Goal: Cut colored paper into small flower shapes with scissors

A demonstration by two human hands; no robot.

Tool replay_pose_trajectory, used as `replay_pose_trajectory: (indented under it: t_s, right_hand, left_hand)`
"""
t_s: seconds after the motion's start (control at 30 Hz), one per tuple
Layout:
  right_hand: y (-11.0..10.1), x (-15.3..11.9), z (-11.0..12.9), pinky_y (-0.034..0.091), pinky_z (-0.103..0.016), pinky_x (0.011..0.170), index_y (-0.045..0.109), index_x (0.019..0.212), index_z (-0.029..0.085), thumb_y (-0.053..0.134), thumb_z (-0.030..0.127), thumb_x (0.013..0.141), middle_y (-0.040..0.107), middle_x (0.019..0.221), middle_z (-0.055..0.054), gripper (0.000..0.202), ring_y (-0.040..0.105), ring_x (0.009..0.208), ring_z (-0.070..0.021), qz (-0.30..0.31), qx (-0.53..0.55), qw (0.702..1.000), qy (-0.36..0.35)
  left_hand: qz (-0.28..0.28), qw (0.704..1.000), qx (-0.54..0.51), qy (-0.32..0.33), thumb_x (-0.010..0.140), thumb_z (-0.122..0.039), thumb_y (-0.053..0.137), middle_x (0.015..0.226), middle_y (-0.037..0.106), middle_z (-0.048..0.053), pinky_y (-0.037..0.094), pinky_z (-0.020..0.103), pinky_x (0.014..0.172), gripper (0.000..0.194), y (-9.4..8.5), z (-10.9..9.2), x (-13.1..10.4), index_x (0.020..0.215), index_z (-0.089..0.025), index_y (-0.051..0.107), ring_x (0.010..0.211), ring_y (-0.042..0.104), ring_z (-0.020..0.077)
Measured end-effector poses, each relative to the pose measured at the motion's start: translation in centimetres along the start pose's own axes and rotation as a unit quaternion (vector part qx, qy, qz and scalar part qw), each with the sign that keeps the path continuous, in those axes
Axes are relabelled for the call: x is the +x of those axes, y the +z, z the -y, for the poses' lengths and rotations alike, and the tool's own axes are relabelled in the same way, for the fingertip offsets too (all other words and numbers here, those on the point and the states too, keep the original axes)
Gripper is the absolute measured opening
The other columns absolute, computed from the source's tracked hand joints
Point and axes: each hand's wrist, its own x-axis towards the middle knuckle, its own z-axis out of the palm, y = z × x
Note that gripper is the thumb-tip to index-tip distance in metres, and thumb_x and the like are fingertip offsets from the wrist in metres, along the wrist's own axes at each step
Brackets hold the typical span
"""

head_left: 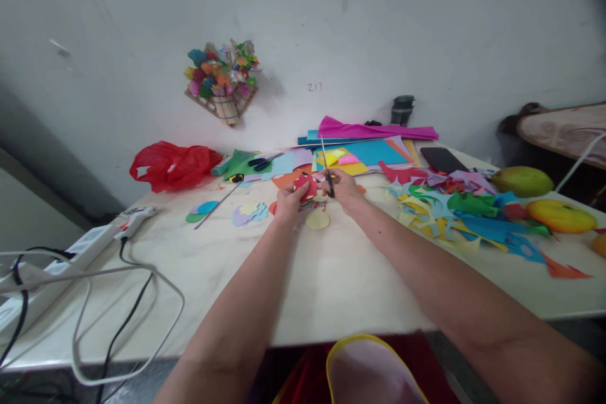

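Near the middle of the table, my left hand (290,199) pinches a small red paper piece (305,187). My right hand (343,187) is closed around the dark handles of a pair of scissors (324,154), whose blades point up and away from me. The two hands are close together, with the red paper between them. Below them lies a pale yellow paper circle (317,219). Orange and red paper pieces lie partly hidden under and behind my hands.
Paper scraps (468,205) and mangoes (561,215) lie at the right, near a phone (444,160). Coloured sheets (379,153) lie at the back. A red bag (173,166), dark-handled scissors (259,164), cut shapes (250,213) and a power strip (89,244) with cables are leftward.
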Motion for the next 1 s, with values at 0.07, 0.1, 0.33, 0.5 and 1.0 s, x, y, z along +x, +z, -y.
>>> replay_pose_trajectory:
  t_s: [0.07,0.1,0.33,0.5,1.0]
  right_hand:
    - [-0.7,0.1,0.2,0.04,-0.021,0.046,0.059,0.084,0.017,0.079,0.023,0.055,0.054,0.052,0.007,0.036,0.049,0.043,-0.0075,0.039,-0.011,0.999,0.017]
    - [-1.0,0.2,0.3,0.039,-0.02,0.045,0.059,0.085,0.016,0.08,0.024,0.056,0.055,0.052,0.006,0.037,0.049,0.043,-0.0076,0.063,-0.023,0.997,0.026]
    - [-2.4,0.2,0.2,0.037,-0.018,0.039,0.06,0.079,0.014,0.075,0.03,0.068,0.06,0.054,0.002,0.024,0.05,0.042,-0.0075,0.219,-0.133,0.966,0.033]
    - [-2.6,0.3,0.1,0.03,-0.015,0.034,0.057,0.07,0.015,0.067,0.026,0.076,0.064,0.06,-0.001,0.016,0.053,0.043,-0.0065,0.259,-0.174,0.948,0.059]
    - [-3.0,0.0,0.5,0.029,-0.016,0.035,0.059,0.072,0.014,0.065,0.028,0.079,0.067,0.061,-0.003,0.017,0.054,0.043,-0.0076,0.285,-0.166,0.943,0.047]
  left_hand:
    - [-0.006,1.0,0.001,0.011,0.051,-0.038,0.086,0.068,0.07,0.007,0.055,0.031,0.067,0.038,-0.5,-0.2,0.2,0.071,-0.011,0.07,0.062,0.066,0.0171]
    - [-0.011,1.0,-0.002,0.014,0.05,-0.039,0.087,0.068,0.07,0.007,0.055,0.031,0.065,0.038,-0.7,-0.4,0.3,0.069,-0.011,0.069,0.061,0.066,0.0167]
    - [-0.015,1.0,0.008,0.005,0.051,-0.039,0.087,0.069,0.069,0.007,0.057,0.031,0.064,0.04,-1.7,-1.4,0.4,0.072,-0.01,0.069,0.06,0.067,0.0176]
    - [-0.011,1.0,0.019,-0.004,0.058,-0.036,0.084,0.072,0.069,0.006,0.058,0.031,0.066,0.035,-1.7,-1.8,0.3,0.078,-0.011,0.068,0.06,0.068,0.0168]
    - [0.041,0.999,0.024,-0.02,0.056,-0.037,0.086,0.073,0.071,0.008,0.059,0.031,0.069,0.036,-1.9,-1.6,0.4,0.073,-0.01,0.069,0.064,0.067,0.0161]
